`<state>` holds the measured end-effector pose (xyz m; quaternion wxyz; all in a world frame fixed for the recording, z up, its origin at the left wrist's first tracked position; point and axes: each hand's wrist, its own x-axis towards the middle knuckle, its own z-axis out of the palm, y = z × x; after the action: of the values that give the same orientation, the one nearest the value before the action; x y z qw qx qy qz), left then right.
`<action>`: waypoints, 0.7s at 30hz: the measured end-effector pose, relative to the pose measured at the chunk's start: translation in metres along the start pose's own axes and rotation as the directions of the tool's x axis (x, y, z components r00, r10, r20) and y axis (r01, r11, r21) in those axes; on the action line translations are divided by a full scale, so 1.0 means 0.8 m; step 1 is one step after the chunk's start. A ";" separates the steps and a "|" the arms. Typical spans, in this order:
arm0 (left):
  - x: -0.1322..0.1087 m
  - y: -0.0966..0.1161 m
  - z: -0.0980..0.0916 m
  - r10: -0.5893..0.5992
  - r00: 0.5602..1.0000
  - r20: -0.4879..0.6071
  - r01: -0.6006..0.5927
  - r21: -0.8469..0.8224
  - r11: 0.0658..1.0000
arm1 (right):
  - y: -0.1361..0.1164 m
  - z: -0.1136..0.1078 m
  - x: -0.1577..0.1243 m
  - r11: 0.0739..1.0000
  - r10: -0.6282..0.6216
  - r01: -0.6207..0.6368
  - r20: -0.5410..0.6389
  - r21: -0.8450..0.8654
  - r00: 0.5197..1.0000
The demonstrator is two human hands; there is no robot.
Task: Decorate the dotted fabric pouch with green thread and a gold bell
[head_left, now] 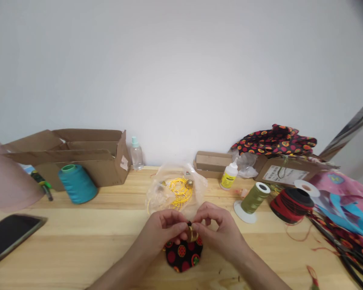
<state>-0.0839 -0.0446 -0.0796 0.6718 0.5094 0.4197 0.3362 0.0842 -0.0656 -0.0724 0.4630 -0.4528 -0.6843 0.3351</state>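
Observation:
My left hand (pixel 169 225) and my right hand (pixel 216 227) meet over the table, thumbs and fingertips pinched together at the top of a small rounded fabric pouch (pixel 181 257). The pouch is black with red, orange and green round motifs. A shiny brass-coloured piece (pixel 192 233) sits between my fingertips against its upper edge; the fingers partly cover it, so its exact kind is unclear. Just beyond my hands lies a clear plastic bag (pixel 157 193) with yellow cord (pixel 181 193) and a gold-coloured bell (pixel 189 184).
Left: a phone (pixel 13 233), teal thread cone (pixel 78 185), open cardboard box (pixel 78 157) and spray bottle (pixel 136 155). Right: a glue bottle (pixel 229 177), olive thread spool (pixel 254 199), red-and-black cord spool (pixel 292 204), ribbons (pixel 347 217) and patterned cloth (pixel 278 141).

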 end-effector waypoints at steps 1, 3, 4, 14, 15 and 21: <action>0.000 0.000 0.000 -0.008 1.000 0.007 0.009 -0.009 1.000 | -0.001 0.000 -0.001 0.999 -0.036 0.036 -0.004 -0.027 0.999; -0.001 0.000 0.002 -0.020 1.000 0.021 0.021 -0.020 1.000 | -0.001 0.000 -0.002 0.994 -0.090 0.089 -0.001 -0.062 0.996; -0.002 0.001 0.003 -0.024 0.999 0.025 0.025 -0.022 0.999 | -0.002 0.000 -0.002 0.992 -0.104 0.104 -0.002 -0.071 0.995; -0.005 0.005 0.006 0.071 0.997 -0.004 -0.071 -0.019 0.997 | -0.007 -0.006 0.003 0.999 -0.042 0.041 -0.048 -0.019 0.998; -0.005 0.004 0.006 0.068 0.998 0.004 -0.068 -0.029 0.997 | -0.007 -0.006 0.003 0.999 -0.038 0.038 -0.047 -0.007 0.998; -0.006 0.000 0.005 0.055 0.998 0.008 -0.055 -0.037 0.998 | -0.001 -0.005 0.003 0.997 0.002 -0.001 -0.014 0.074 1.000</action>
<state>-0.0821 -0.0506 -0.0776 0.6734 0.5099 0.3963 0.3599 0.0876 -0.0638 -0.0695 0.4840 -0.4384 -0.6677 0.3574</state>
